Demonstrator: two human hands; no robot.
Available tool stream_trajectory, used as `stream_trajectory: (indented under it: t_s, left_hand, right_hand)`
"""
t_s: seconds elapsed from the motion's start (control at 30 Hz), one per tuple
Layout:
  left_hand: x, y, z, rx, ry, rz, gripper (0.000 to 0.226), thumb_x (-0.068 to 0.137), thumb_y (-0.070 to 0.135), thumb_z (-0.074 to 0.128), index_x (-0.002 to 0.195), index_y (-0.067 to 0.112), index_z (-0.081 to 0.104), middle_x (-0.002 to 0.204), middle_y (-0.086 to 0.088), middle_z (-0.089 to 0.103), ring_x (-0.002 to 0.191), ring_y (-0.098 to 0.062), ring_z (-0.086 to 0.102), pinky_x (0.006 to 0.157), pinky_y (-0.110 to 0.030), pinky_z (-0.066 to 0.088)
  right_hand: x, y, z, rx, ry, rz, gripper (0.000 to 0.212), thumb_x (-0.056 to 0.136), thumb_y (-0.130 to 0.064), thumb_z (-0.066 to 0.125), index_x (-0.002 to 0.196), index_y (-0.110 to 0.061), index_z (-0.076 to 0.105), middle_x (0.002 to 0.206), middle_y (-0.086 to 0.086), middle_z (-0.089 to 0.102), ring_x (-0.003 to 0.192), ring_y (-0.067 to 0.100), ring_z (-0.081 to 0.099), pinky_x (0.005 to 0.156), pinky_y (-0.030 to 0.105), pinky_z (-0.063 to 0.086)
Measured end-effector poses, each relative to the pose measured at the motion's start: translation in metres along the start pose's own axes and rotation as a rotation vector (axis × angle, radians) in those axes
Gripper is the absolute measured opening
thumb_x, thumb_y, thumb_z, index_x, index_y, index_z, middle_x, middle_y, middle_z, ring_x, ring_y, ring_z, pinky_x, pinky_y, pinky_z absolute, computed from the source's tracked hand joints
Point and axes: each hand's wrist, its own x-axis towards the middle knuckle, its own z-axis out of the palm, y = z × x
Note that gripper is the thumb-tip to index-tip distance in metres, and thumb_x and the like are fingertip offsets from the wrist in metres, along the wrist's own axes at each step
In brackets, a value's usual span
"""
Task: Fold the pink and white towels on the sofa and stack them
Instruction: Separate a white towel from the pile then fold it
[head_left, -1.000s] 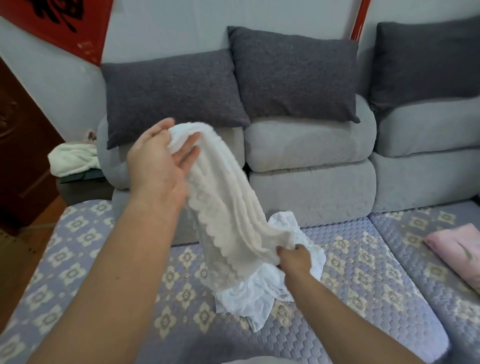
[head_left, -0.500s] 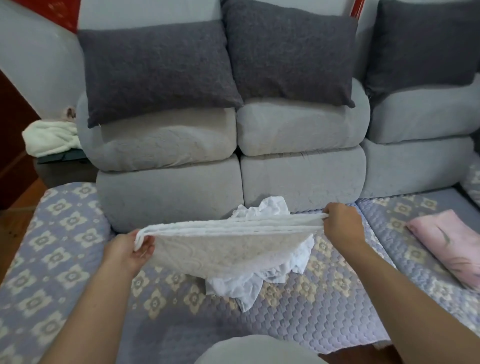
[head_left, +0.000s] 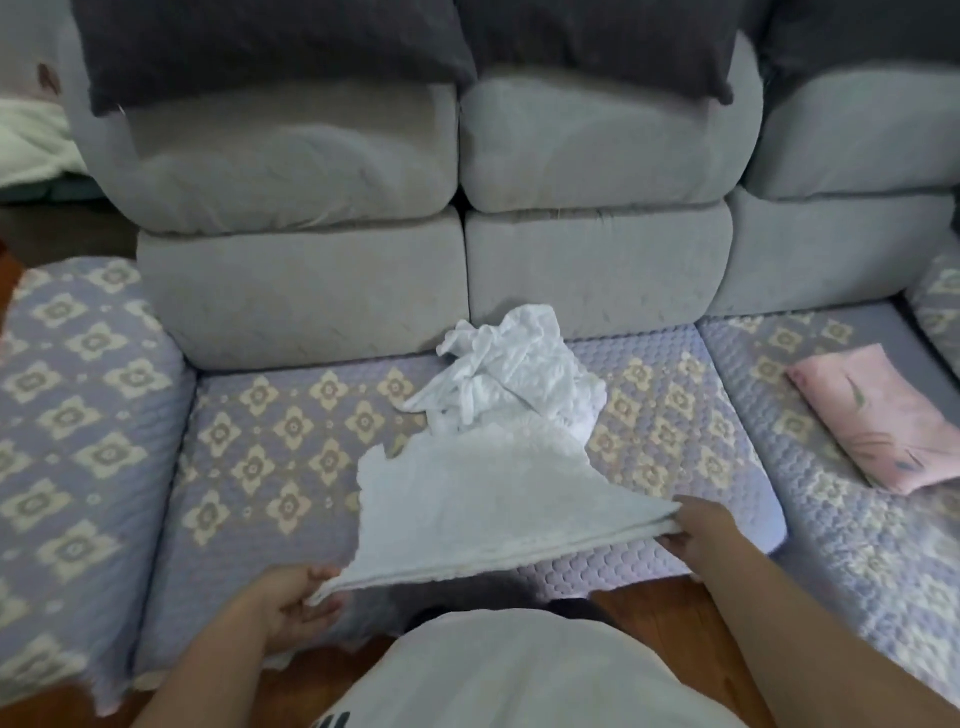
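The doubled white textured towel (head_left: 467, 499), held up taut half a second ago, has been lowered onto the quilted sofa seat (head_left: 270, 467); left hand (head_left: 291, 603) and right hand (head_left: 701, 530) pinch its near corners, ready for another fold. The folded pink towel (head_left: 883, 415) waits far right.

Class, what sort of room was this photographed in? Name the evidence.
Probably a home living room: a grey sectional sofa with dark grey cushions, a lilac quilted seat cover with cream flowers, and wooden flooring.
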Motion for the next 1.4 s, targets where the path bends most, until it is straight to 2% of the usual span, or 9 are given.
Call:
stream_trajectory:
  t_s: [0.1, 0.2, 0.37, 0.53, 0.67, 0.93, 1.13, 1.27, 1.4]
  left_hand:
    - [-0.003, -0.003, 0.012, -0.414, -0.112, 0.064, 0.026, 0.102, -0.007, 0.035, 0.09, 0.003, 0.056, 0.099, -0.019, 0.054, 0.073, -0.027, 0.051, 0.042, -0.032, 0.056]
    - [-0.046, 0.039, 0.045, -0.727, -0.261, 0.311, 0.034, 0.094, -0.014, 0.032, 0.092, 0.011, 0.055, 0.094, -0.014, 0.054, 0.071, -0.02, 0.052, 0.049, -0.023, 0.055]
    - [-0.161, 0.129, 0.111, -0.691, -0.275, 0.742, 0.037, 0.095, -0.005, 0.033, 0.085, 0.02, 0.059, 0.062, -0.002, 0.06, 0.05, -0.012, 0.054, 0.065, -0.026, 0.051]
    - [-0.231, 0.165, 0.179, -0.608, -0.281, 0.761, 0.038, 0.099, -0.002, 0.026, 0.082, 0.02, 0.052, 0.057, -0.002, 0.058, 0.045, -0.01, 0.05, 0.052, -0.019, 0.049]
    - [-0.28, 0.161, 0.241, -0.612, -0.258, 0.975, 0.04, 0.095, -0.004, 0.028, 0.087, 0.023, 0.057, 0.076, -0.007, 0.057, 0.055, -0.013, 0.053, 0.067, -0.029, 0.05]
    - [-0.309, 0.127, 0.339, -0.149, -0.218, 0.965, 0.035, 0.098, -0.017, 0.03, 0.097, 0.009, 0.054, 0.096, -0.02, 0.061, 0.08, -0.027, 0.066, 0.093, -0.043, 0.05]
    - [-0.302, 0.107, 0.368, 0.275, -0.129, 0.782, 0.037, 0.102, -0.015, 0.024, 0.105, 0.0, 0.058, 0.102, -0.021, 0.065, 0.071, -0.021, 0.074, 0.052, -0.03, 0.06]
    - [-0.28, 0.083, 0.385, 0.347, -0.086, 0.717, 0.038, 0.1, -0.018, 0.02, 0.101, -0.004, 0.055, 0.097, -0.024, 0.063, 0.054, -0.023, 0.073, 0.046, -0.034, 0.06]
    - [-0.233, 0.048, 0.404, 0.367, -0.034, 0.609, 0.039, 0.099, -0.015, 0.019, 0.098, -0.005, 0.056, 0.09, -0.023, 0.064, 0.048, -0.023, 0.07, 0.043, -0.034, 0.058]
  right_hand:
    - [-0.005, 0.005, -0.011, -0.212, 0.156, -0.229, 0.035, 0.099, 0.004, 0.047, 0.124, -0.011, 0.067, 0.118, 0.023, 0.061, 0.08, 0.034, 0.062, 0.059, 0.04, 0.056]
    - [-0.03, -0.036, -0.019, -0.45, 0.278, -0.662, 0.046, 0.085, 0.01, 0.051, 0.113, -0.021, 0.07, 0.096, 0.017, 0.069, 0.07, 0.029, 0.064, 0.054, 0.032, 0.05]
    - [-0.102, -0.155, -0.055, -0.044, 0.363, -1.04, 0.024, 0.09, -0.011, 0.047, 0.098, -0.02, 0.066, 0.086, 0.006, 0.066, 0.073, 0.025, 0.061, 0.064, 0.033, 0.049]
    - [-0.101, -0.234, -0.115, -0.077, 0.047, -0.881, 0.028, 0.096, -0.003, 0.042, 0.11, -0.003, 0.065, 0.07, 0.02, 0.061, 0.028, 0.011, 0.052, 0.032, 0.017, 0.041]
    - [-0.103, -0.263, -0.191, 0.096, 0.117, -1.033, 0.04, 0.088, -0.002, 0.032, 0.11, -0.018, 0.062, 0.074, 0.017, 0.063, 0.038, 0.016, 0.054, 0.037, 0.02, 0.042]
    - [-0.055, -0.284, -0.293, 0.133, -0.149, -0.742, 0.034, 0.102, -0.008, 0.027, 0.11, -0.016, 0.06, 0.047, 0.008, 0.064, 0.034, 0.012, 0.06, 0.036, 0.019, 0.048]
    - [-0.014, -0.282, -0.352, 0.126, -0.157, -0.72, 0.037, 0.1, 0.001, 0.029, 0.096, -0.013, 0.063, 0.062, 0.014, 0.068, 0.041, 0.014, 0.064, 0.041, 0.022, 0.053]
    - [0.03, -0.248, -0.377, 0.024, -0.222, -0.612, 0.044, 0.098, 0.011, 0.027, 0.099, -0.013, 0.064, 0.069, 0.011, 0.068, 0.046, 0.014, 0.066, 0.042, 0.021, 0.053]
    - [0.078, -0.203, -0.38, -0.052, -0.123, -0.549, 0.032, 0.101, -0.001, 0.032, 0.109, -0.007, 0.063, 0.076, 0.017, 0.07, 0.056, 0.024, 0.067, 0.045, 0.025, 0.055]
